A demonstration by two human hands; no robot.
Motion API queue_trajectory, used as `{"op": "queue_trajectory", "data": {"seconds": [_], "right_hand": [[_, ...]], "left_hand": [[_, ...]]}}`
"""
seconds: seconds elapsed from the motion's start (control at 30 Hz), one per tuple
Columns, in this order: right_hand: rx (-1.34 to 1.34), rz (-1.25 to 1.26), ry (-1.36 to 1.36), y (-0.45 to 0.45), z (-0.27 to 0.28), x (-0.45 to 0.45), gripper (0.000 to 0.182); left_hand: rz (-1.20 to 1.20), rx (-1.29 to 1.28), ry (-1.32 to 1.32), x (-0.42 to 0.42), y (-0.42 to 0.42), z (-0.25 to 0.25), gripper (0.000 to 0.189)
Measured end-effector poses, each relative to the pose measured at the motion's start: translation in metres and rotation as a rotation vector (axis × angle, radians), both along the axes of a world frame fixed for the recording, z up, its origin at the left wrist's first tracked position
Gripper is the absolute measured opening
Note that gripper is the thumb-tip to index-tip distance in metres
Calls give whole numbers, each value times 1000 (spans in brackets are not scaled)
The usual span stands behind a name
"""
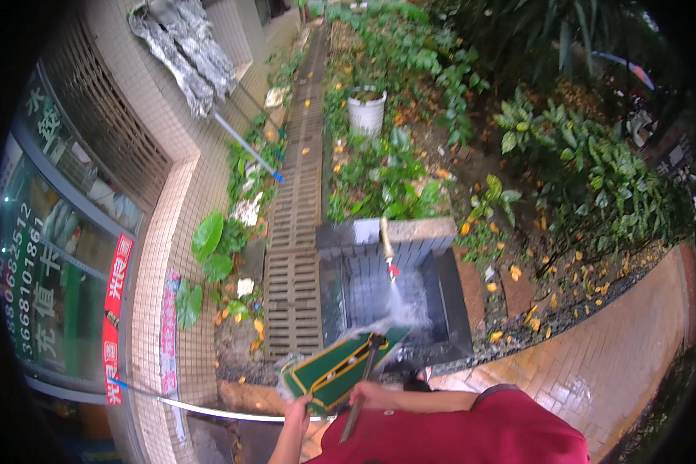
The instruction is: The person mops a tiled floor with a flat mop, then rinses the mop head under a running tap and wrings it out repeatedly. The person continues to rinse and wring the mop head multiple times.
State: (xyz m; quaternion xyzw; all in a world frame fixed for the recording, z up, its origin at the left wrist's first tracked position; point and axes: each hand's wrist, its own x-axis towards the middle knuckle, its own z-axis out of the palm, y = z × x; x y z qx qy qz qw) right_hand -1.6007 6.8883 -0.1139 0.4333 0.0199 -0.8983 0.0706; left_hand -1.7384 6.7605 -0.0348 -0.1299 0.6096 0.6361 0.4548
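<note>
My left hand (299, 409) grips the near left corner of a green flat mop head (330, 371) with yellow edging and a pale fringe. My right hand (366, 395) is closed around the mop's metal handle (362, 383), low down near the head. The far end of the mop head lies over the near rim of a dark tiled outdoor sink (461, 325). Water sprays into the basin from a tap with a red lever (392, 270).
A drain grating (294, 290) runs left of the sink. A silvery mop (194, 64) leans by the tiled wall, and another pole (220, 412) lies left of my hands. A white bucket (367, 113) stands among plants. Wet paving (591, 348) curves along the right.
</note>
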Motion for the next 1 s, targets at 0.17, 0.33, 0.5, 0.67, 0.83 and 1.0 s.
{"op": "queue_trajectory", "data": {"seconds": [0.17, 0.33, 0.5, 0.67, 0.83, 1.0], "right_hand": [[-44, 55, 42, 25, 3, 1, 10], [-48, 177, 145, 68, 49, 17, 18], [263, -86, 207, 126, 78, 46, 42], [487, -176, -281, 140, 44, 97, 33], [805, -337, -186, 140, 46, 116, 23], [979, -173, -322, 181, 100, 78, 17]], "left_hand": [[-175, 52, 314, 16, 44, 14, 27], [-955, -323, 1087, 10, 121, 59, 20], [-1134, -75, 1442, 52, 170, 49, 13], [-1451, 290, 1305, 93, 188, 10, 42], [-1495, 277, 938, 60, 175, 6, 46], [-1134, 102, 1062, 13, 133, 9, 41]]}}
